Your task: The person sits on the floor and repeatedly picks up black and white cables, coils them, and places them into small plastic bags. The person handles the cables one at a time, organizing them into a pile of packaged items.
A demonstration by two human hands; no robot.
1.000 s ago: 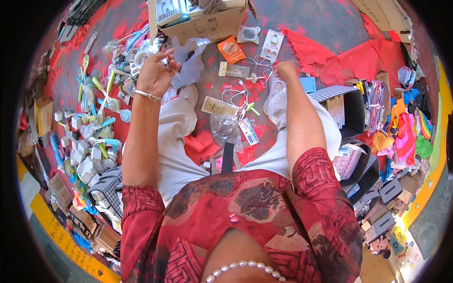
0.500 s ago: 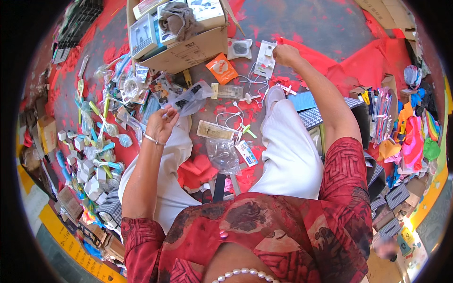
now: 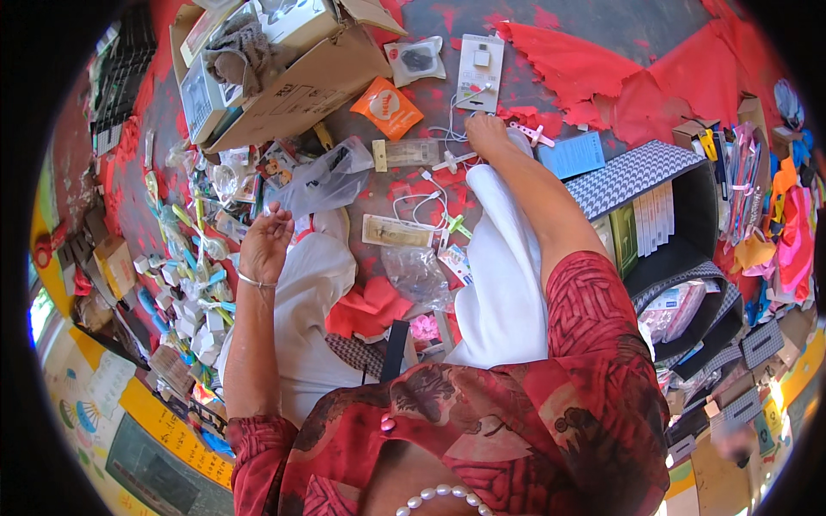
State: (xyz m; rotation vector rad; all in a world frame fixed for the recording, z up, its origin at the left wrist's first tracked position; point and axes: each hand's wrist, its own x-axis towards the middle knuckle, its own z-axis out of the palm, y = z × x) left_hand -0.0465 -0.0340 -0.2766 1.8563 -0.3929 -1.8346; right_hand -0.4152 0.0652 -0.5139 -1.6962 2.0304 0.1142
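Observation:
My right hand (image 3: 487,138) is low over the floor with its fingers curled closed, beside white cables and just under a white charger card (image 3: 478,73). Its fingertips point away, so what they hold, if anything, is hidden. My left hand (image 3: 266,245) hovers above my left knee, palm partly up, fingers loosely bent and apart, nothing in it. Near it lies a clear plastic bag (image 3: 323,185) with something dark inside. Between my legs are a white cable with a green cross-shaped piece (image 3: 458,226), a flat beige package (image 3: 397,231) and a crumpled clear bag (image 3: 415,275).
A cardboard box (image 3: 297,95) full of packaged goods and a grey cloth stands far left. An orange packet (image 3: 387,108) lies beside it. Brushes and small white boxes (image 3: 185,318) heap at left. Checked bins (image 3: 641,176) stand at right, near a blue package (image 3: 571,155).
My right hand has moved nearer and left, from the charger card's right edge to below the card. My left hand has shifted slightly left and nearer. The view has turned.

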